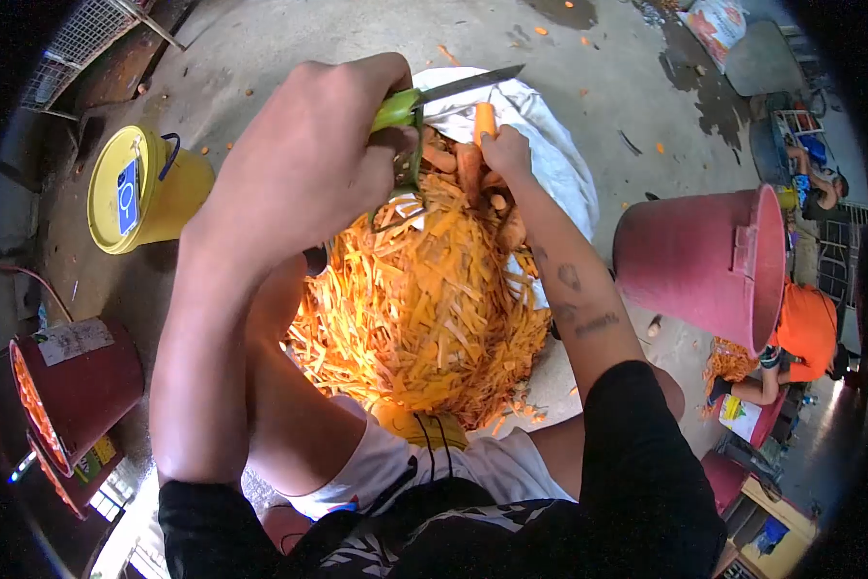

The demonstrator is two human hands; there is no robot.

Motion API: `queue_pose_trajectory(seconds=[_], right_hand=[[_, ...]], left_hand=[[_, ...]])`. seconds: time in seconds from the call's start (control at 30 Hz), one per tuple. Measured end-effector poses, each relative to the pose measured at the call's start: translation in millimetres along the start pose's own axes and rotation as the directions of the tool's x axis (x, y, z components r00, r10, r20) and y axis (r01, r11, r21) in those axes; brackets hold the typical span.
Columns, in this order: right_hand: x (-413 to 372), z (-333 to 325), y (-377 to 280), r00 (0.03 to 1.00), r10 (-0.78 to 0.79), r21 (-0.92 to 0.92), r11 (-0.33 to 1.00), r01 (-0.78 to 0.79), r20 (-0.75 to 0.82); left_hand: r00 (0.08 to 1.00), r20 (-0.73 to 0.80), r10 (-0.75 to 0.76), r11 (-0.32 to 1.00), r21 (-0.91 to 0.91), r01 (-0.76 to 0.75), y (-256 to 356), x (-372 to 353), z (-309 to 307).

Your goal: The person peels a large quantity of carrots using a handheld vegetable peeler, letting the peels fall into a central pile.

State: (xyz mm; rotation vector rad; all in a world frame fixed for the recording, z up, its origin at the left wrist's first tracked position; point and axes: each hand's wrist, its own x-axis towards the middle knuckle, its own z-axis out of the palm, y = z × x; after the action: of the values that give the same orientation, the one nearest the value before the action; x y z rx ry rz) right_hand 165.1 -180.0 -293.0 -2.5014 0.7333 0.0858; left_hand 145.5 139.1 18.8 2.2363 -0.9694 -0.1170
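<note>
My left hand (294, 154) is closed round the green handle (396, 111) of a knife, whose dark blade (472, 82) points right. A green loop hangs below the handle, above the pile. My right hand (506, 154) grips an orange carrot (486, 123) by its lower end, just below the blade and apart from it. Whole carrots (468, 169) lie under my right hand, at the top of a large heap of orange shreds (424, 299) between my legs. A white cloth sack (550, 145) spreads behind the heap.
A yellow bucket (178, 193) with a blue phone (127, 198) on its lid stands left. Red tubs are at the lower left (106, 372) and right (680, 261). Co-workers sit at the far right, one in an orange shirt (808, 333). Carrot scraps dot the floor.
</note>
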Motion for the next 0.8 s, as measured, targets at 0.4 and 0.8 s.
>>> queue_pose_trajectory(seconds=[0.4,0.8], right_hand=[[-7,-4,12,0.996,0.087,0.174,0.981,-0.080,-0.034],[-245,-161,-18,0.994,0.102,0.983,0.183,0.030,-0.049]], left_hand=[[0.999,0.006,0.036,0.998,0.052,-0.036,-1,19,-4],[0.992,-0.001,0.129,0.987,0.097,-0.128,64,-13,70]])
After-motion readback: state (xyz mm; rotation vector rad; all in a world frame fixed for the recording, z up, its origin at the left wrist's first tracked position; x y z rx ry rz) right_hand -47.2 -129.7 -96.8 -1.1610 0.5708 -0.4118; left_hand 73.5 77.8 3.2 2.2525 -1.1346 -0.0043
